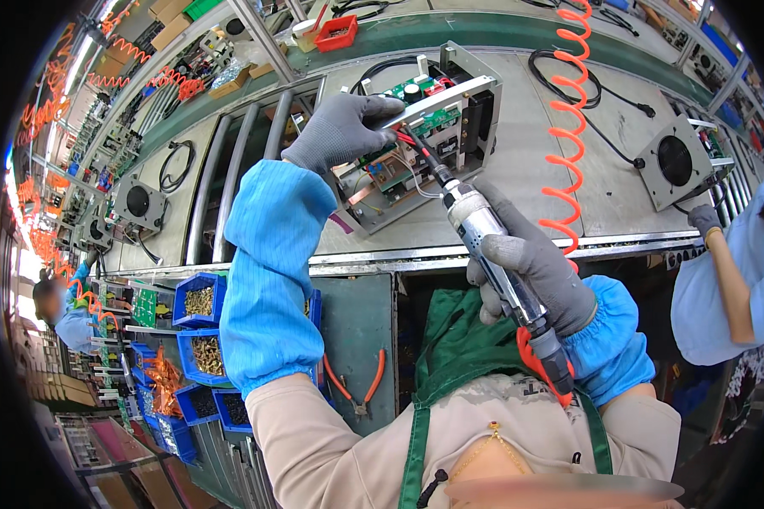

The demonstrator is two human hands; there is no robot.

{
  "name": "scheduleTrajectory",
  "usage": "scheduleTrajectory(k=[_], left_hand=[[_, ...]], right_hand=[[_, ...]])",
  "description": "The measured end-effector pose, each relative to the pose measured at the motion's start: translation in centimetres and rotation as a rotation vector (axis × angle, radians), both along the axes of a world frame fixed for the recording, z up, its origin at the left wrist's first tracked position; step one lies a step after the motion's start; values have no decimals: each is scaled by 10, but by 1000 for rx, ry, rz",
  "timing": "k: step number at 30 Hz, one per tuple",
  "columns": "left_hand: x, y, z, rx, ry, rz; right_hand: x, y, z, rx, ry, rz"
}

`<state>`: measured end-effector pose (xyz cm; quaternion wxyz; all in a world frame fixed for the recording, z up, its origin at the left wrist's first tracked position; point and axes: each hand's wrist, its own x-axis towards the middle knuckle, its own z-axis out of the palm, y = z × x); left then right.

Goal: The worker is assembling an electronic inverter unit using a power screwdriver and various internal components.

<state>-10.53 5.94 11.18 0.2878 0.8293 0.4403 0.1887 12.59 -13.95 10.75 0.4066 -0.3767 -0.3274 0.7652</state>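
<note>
An open metal-cased electronic unit (373,222) with green circuit boards inside stands tilted on the workbench ahead of me. My left hand (341,127), in a grey glove, pinches the end of the pale metal strip (450,99) along the unit's top edge. My right hand (539,267), gloved as well, is wrapped round a silver air screwdriver (481,227). The driver's bit points up and left into the unit, its tip close to the left fingertips. Whether the tip touches a screw cannot be seen.
A coiled orange air hose (569,127) hangs right of the unit. Blue bins (197,301) of screws and red-handled pliers (358,399) lie lower left. Another fan unit (675,161) stands at right, near a co-worker's gloved hand (703,219). Metal rollers (238,170) run left of the bench plate.
</note>
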Motion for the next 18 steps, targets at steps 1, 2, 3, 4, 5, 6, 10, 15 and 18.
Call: scheduleTrajectory(k=[1,2,3,4,5,6,10,15,18], left_hand=[[0,-1,0,-16,-13,-14],[0,-2,1,-10,-6,-10],[0,-2,2,11,26,-20],[-1,-3,4,21,60,-25],[0,-4,5,33,57,-32],[1,-4,6,38,129,-42],[1,-5,4,76,142,-80],[-3,1,-5,171,113,-110],[-3,3,-6,160,102,-111]], right_hand=[[-1,-1,-1,-6,-12,-9],[-1,-1,-1,-3,-5,0],[-1,-2,-1,6,-25,-7],[-1,-2,-2,28,-25,-11],[-1,-2,-3,15,-46,-16],[-2,-1,-4,13,6,-19],[0,1,-7,18,-55,4],[0,2,-7,25,-67,3],[0,2,-7,42,-61,1]])
